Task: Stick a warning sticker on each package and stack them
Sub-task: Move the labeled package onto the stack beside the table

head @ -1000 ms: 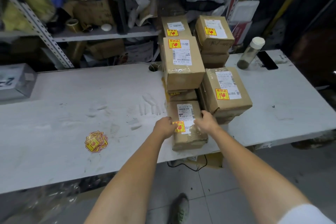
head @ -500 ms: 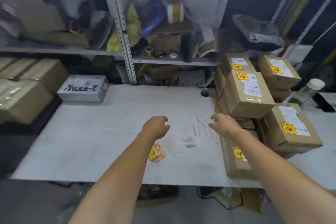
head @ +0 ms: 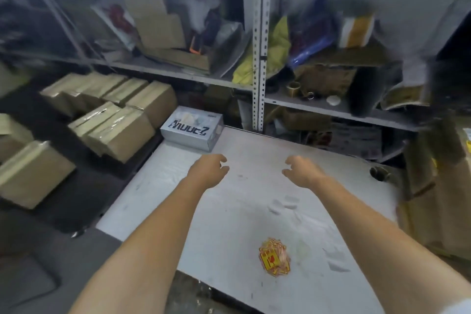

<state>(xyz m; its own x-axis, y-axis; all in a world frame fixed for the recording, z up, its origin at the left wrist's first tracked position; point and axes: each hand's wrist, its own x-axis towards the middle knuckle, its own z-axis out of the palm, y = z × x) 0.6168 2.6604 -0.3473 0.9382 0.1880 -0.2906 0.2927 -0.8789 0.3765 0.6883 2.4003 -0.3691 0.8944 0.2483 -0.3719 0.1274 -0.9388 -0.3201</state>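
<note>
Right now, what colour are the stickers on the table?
Stickers: yellow with red print; head view.

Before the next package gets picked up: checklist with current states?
1. Left hand free: ok, loosely curled, holds nothing.
2. Right hand free: ok, holds nothing.
3. Sticker pile to hand: ok, it lies on the table between the forearms.
4. Next packages in view: ok, brown boxes sit left of the table, with no sticker showing on them.
5. Finished stack steady: cannot tell, it is blurred and cut by the right edge.
</note>
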